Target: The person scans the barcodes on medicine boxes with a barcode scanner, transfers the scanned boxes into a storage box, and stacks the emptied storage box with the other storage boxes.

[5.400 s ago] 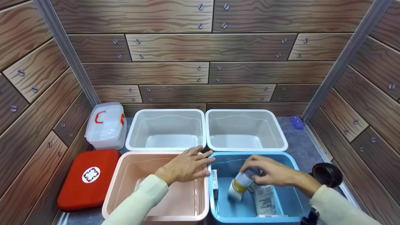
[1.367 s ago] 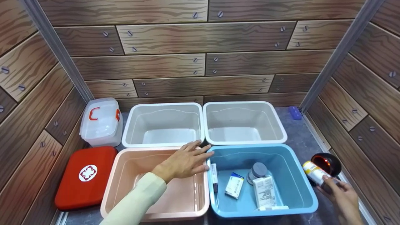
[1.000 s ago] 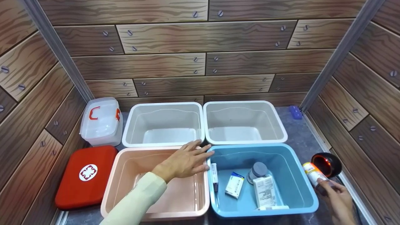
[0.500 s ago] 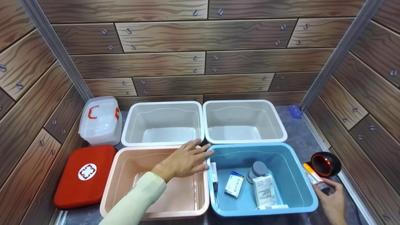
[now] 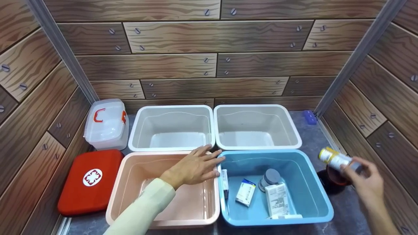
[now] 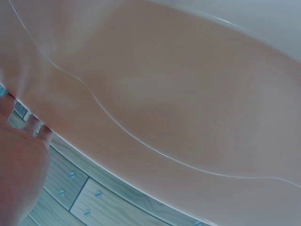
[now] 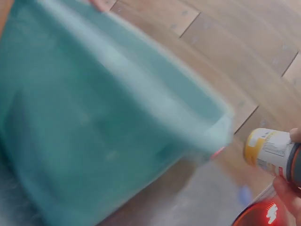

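My right hand [image 5: 369, 181] grips a white pill bottle [image 5: 337, 159] with a yellow band and grey cap, lying sideways in the air. Under it, partly hidden, stands a round black scanner [image 5: 330, 185]; the right wrist view shows its red-lit opening [image 7: 256, 217] close below the bottle. My left hand [image 5: 192, 168] rests with spread, straight fingers where the pink bin [image 5: 112, 195] and the blue bin [image 5: 312, 169] meet. Inside the blue bin are another grey-capped bottle [image 5: 270, 178], a blue-and-white box [image 5: 245, 193], a white printed box [image 5: 277, 200] and a box standing by the left wall [image 5: 225, 182].
Two white bins [image 5: 171, 150] stand behind the coloured ones. On the left are a clear lidded box [image 5: 106, 125] and a red first-aid case [image 5: 91, 195]. A small purple case [image 5: 309, 117] lies in the back right corner. Wood-patterned walls enclose three sides.
Earlier my right hand reached with a bottle inside the blue bin, then held a bottle before the lit scanner. Now it has lifted the bottle up over the scanner. My left hand has stayed put.
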Motion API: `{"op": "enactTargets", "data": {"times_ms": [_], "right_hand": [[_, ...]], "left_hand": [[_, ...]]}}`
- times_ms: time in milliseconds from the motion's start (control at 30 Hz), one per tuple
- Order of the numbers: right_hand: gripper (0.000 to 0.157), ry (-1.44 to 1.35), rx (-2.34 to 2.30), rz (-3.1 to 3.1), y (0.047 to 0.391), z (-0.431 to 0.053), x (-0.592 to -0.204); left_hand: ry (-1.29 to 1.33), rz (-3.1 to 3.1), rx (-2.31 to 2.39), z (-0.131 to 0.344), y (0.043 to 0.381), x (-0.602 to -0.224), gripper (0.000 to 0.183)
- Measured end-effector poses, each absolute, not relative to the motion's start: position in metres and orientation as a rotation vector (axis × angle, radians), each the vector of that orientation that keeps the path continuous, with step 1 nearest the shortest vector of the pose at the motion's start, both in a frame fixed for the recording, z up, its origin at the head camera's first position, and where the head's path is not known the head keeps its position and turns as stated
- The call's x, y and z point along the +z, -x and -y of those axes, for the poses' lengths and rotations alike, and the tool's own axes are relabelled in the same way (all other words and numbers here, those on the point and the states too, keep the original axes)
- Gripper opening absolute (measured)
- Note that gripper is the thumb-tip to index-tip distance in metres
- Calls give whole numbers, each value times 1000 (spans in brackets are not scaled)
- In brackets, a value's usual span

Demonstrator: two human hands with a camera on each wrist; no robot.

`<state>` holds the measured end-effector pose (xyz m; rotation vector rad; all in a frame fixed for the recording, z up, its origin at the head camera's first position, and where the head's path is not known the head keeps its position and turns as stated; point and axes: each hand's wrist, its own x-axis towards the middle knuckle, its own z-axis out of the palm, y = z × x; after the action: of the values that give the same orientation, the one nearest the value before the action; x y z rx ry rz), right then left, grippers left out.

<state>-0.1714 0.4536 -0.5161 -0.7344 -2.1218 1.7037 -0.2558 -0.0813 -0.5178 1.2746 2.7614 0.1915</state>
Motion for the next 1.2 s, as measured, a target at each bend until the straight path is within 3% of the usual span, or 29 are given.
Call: {"op": "enactTargets", "data": {"times_ms": [367,500,733,1200], "right_hand": [[39,208,1875,2014,243,-407,-464],[35,134,1704,2207,269,-378,-454],[56,-4,1474,2483,306,-328,-438],[53,-200,1569,2536,353,-221,-431]], "left_hand": [[-1245,-2753,185,80,258,-519,66],[-1237,-2753,177,80,259,-520,66],[-1243,-2755,187,78,259,-518,66],[-1235,-2777,186,81,258,-521,65]]}}
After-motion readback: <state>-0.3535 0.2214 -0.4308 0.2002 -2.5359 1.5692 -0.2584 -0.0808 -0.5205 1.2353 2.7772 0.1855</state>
